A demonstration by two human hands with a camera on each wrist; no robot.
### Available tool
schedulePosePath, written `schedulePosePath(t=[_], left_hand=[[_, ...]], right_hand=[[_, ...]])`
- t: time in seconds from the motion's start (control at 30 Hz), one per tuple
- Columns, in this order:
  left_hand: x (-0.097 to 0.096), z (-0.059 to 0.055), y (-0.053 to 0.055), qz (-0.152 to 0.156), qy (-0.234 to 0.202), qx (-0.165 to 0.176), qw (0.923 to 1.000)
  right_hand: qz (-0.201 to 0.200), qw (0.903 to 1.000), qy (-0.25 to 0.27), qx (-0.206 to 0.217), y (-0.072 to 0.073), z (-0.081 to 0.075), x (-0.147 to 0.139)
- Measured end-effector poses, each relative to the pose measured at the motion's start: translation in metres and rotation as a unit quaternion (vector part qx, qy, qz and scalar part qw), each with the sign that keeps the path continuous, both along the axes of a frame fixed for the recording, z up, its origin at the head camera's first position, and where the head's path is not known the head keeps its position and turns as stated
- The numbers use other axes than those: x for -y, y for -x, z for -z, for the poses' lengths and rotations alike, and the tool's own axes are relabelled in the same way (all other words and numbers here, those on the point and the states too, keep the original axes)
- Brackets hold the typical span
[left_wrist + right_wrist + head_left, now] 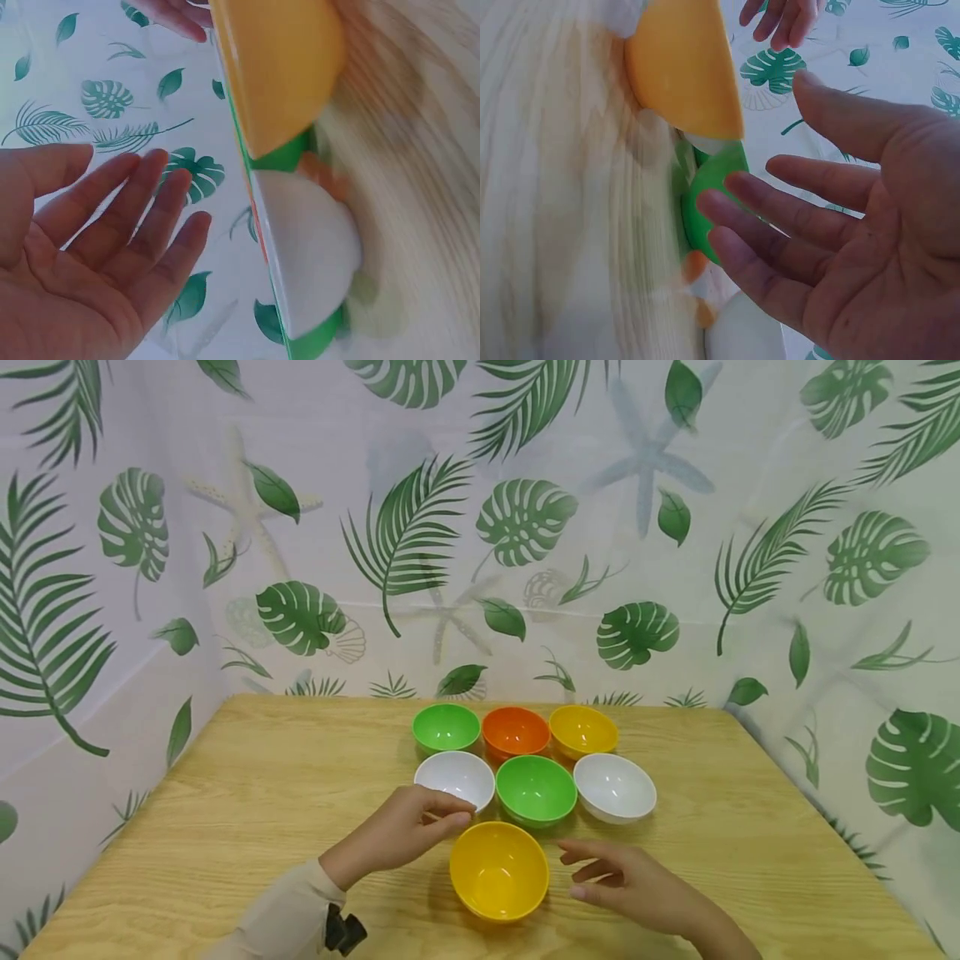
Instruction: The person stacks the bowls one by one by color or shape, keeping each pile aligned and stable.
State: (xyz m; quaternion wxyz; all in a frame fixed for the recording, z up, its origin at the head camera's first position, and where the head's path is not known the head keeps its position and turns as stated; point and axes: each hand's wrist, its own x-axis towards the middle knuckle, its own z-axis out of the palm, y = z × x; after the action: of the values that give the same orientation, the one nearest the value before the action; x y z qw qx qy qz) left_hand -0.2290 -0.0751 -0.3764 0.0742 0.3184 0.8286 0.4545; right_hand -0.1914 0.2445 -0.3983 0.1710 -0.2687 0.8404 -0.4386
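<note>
A yellow bowl [498, 872] stands upright on the table, nearest to me, between my two hands. My left hand [411, 828] hovers at its upper left, in front of the left white bowl [450, 774]. Its fingers are loosely extended and hold nothing, as the left wrist view shows with the palm [97, 262] turned up to the camera. To the right of the yellow bowl hangs my right hand [630, 885], apart from it. Its fingers are spread and bent a little, and the palm [885, 247] holds nothing.
Behind the yellow bowl, a middle row has a green bowl [536, 789] and a right white bowl [615, 787]. The back row has a green bowl [446, 727], an orange bowl [515, 732] and a yellow bowl [583, 731]. A leaf-patterned curtain [555, 635] surrounds the wooden table [300, 760].
</note>
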Motion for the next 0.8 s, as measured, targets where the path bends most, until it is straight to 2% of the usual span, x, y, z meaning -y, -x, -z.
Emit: schedulePosePath(t=[0.23,0.33,0.4,0.47,0.57,0.7,0.8], left_hand=[[-0.023,-0.011,0.004,0.018,-0.046,-0.026,0.9984],[-0.033,-0.014,0.003,0.016,-0.071,-0.023,0.9971],[-0.040,-0.015,0.003,0.007,-0.089,-0.019,0.9958],[-0.047,-0.015,0.002,-0.005,-0.104,-0.013,0.9945],[-0.057,-0.016,0.000,-0.023,-0.121,0.000,0.9924],[-0.068,-0.020,-0.002,-0.033,-0.145,0.030,0.9884],[-0.074,-0.023,-0.001,-0.039,-0.188,0.072,0.9787]], right_hand=[[0.010,0.9993,0.032,-0.015,0.006,-0.011,-0.012],[0.050,0.9970,0.056,-0.021,0.009,-0.015,-0.014],[0.104,0.9918,0.070,-0.025,0.012,-0.017,-0.014],[0.167,0.9811,0.095,-0.019,0.013,-0.019,-0.013],[0.246,0.9579,0.148,-0.007,0.017,-0.023,-0.014],[0.297,0.9311,0.211,0.024,0.025,-0.029,-0.020],[0.323,0.9148,0.237,0.050,0.032,-0.035,-0.024]])
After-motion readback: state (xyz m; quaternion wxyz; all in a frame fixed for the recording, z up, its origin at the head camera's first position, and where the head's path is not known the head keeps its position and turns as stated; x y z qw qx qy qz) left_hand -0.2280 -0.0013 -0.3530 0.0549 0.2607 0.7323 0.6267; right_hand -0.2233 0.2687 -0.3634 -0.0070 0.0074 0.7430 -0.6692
